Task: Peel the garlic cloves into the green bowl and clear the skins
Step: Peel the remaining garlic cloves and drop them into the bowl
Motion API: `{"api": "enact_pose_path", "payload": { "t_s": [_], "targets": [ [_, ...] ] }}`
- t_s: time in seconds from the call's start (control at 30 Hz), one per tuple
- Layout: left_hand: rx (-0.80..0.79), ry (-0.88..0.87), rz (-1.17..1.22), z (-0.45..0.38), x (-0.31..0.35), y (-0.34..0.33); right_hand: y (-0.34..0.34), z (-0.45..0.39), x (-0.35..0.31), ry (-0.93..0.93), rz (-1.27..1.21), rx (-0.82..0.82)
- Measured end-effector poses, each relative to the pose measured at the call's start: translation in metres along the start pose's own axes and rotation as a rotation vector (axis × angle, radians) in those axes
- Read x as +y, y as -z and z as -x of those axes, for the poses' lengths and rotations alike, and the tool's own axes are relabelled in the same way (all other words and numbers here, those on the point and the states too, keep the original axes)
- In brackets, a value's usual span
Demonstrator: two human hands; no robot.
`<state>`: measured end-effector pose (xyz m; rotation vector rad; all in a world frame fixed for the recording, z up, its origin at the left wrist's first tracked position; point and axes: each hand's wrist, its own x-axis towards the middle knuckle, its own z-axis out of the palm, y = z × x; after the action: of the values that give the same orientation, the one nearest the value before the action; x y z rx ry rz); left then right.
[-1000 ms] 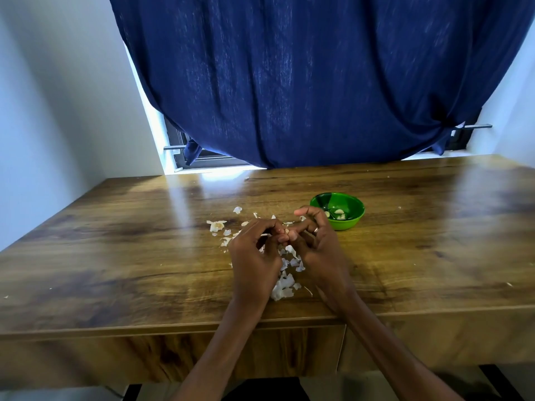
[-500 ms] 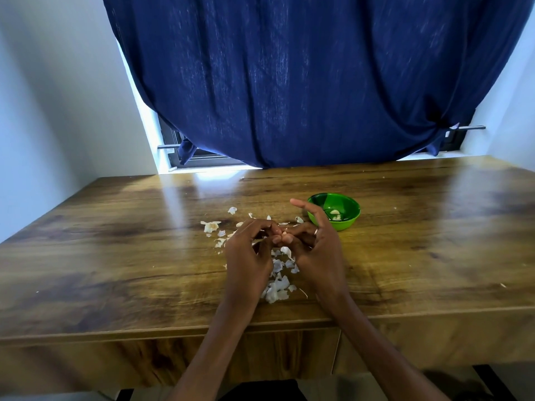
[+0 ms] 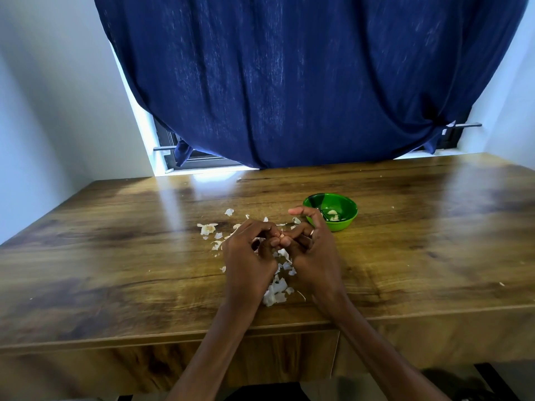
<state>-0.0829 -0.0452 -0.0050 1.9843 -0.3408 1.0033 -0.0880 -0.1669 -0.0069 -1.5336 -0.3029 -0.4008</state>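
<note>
My left hand (image 3: 249, 253) and my right hand (image 3: 312, 250) meet fingertip to fingertip above the wooden table (image 3: 115, 256), both pinching a small garlic clove (image 3: 280, 235) that is mostly hidden by the fingers. My right index finger sticks out straight toward the green bowl (image 3: 344, 219), which stands just behind and right of the hands with a few peeled cloves (image 3: 333, 215) inside. White garlic skins (image 3: 275, 290) lie scattered under and between my hands and to the left, with a larger piece of skin (image 3: 207, 228) farther out.
A dark blue curtain (image 3: 304, 82) hangs over the window behind the table. White walls stand on both sides. The table's front edge (image 3: 289, 328) runs just under my forearms. Tiny skin crumbs dot the right side of the tabletop.
My hands stay together on the clove with small finger shifts. The right index finger has straightened out toward the bowl. The view has tilted slightly.
</note>
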Motion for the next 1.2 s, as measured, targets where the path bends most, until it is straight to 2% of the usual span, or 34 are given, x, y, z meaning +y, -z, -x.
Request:
{"api": "enact_pose_path", "payload": {
  "t_s": [0.87,1.0,1.2],
  "targets": [
    [-0.05,-0.083,0.046,0.005,0.014,-0.005,-0.005,0.007,-0.011,0.144,-0.079,0.079],
    [-0.049,-0.061,0.088,0.005,0.012,-0.006,-0.005,0.006,-0.011,0.122,-0.108,0.099],
    [0.001,0.12,0.286,0.004,0.006,0.001,-0.005,0.003,-0.009,0.087,-0.086,0.124]
  ]
}}
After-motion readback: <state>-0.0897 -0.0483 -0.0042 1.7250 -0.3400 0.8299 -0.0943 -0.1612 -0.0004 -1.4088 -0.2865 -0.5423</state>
